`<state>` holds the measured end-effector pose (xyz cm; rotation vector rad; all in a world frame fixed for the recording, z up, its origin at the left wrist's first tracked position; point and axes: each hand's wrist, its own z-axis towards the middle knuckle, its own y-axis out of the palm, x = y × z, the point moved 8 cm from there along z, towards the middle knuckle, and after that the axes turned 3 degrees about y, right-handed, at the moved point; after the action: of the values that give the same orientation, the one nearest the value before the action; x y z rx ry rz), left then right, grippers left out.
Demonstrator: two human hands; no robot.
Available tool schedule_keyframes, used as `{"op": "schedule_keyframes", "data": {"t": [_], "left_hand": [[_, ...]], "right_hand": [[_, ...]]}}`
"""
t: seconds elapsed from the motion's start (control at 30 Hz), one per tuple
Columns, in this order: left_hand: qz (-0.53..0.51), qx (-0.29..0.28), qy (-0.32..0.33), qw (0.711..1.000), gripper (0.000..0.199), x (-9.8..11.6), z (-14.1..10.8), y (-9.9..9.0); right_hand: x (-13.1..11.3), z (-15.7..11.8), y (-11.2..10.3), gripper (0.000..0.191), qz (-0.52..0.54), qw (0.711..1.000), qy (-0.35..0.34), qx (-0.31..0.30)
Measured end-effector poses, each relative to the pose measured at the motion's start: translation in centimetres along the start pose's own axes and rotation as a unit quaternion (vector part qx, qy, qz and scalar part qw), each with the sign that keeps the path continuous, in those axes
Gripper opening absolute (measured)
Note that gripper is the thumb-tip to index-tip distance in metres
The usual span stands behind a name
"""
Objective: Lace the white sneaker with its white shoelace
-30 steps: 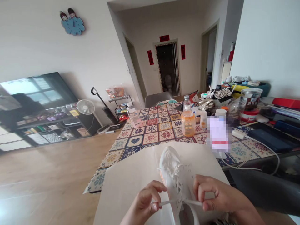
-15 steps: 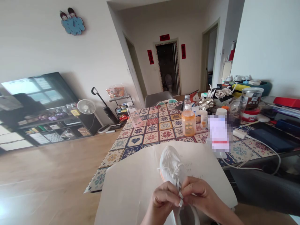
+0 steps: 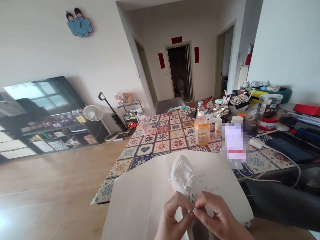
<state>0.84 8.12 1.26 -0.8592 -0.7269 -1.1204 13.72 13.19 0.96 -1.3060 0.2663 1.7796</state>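
Note:
A white shoe (image 3: 183, 170) lies on a large white sheet (image 3: 140, 193) at the table's near edge, its toe pointing away from me. White laces (image 3: 190, 181) cross its front. Over the shoe's tongue area, my left hand (image 3: 175, 213) pinches a bit of the lace between thumb and index finger. My right hand (image 3: 215, 213) pinches the lace just beside it, the fingertips of both hands almost touching. Both hands hide much of the shoe's rear opening.
On the patterned tablecloth (image 3: 162, 136) stand an orange bottle (image 3: 202, 131), a clear bottle (image 3: 144, 122) and a blurred phone (image 3: 235, 143) with a white cable. Jars, a tray and dark cases crowd the right side. A grey chair (image 3: 168, 105) is behind the table.
The fingers of both hands have shifted and spread into wider pinches, with the fingertips closer together. The lace end that stuck out below them no longer shows. The view has moved slightly.

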Motion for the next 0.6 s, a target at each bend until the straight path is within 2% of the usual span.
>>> {"op": "schedule_keyframes", "data": {"t": [0.1,0.2,0.3,0.4,0.5,0.6], "left_hand": [[0.011,-0.017,0.014,1.000,0.035,0.2,-0.1,0.5],[0.008,-0.011,0.020,1.000,0.038,0.0,-0.3,0.6],[0.007,0.018,0.008,1.000,0.037,-0.4,-0.4,0.1],[0.013,0.037,0.000,0.999,0.032,-0.7,-0.5,-0.3],[0.022,0.032,0.031,0.999,0.021,-0.3,-0.4,-0.3],[0.019,0.029,0.067,0.997,0.017,0.3,-0.2,-0.4]], "right_hand": [[0.7,-0.1,0.0,0.026,0.021,0.999,0.015,0.040],[1.5,-0.1,-0.3,0.019,0.056,0.995,0.039,0.067],[-0.2,0.2,-0.4,0.007,0.012,0.999,-0.007,0.030],[-2.0,0.4,-0.4,0.016,-0.062,0.997,-0.047,-0.020],[-2.7,0.5,-0.8,0.010,-0.117,0.990,-0.073,-0.014],[-2.2,0.6,-0.7,0.010,-0.085,0.994,-0.062,-0.006]]}}
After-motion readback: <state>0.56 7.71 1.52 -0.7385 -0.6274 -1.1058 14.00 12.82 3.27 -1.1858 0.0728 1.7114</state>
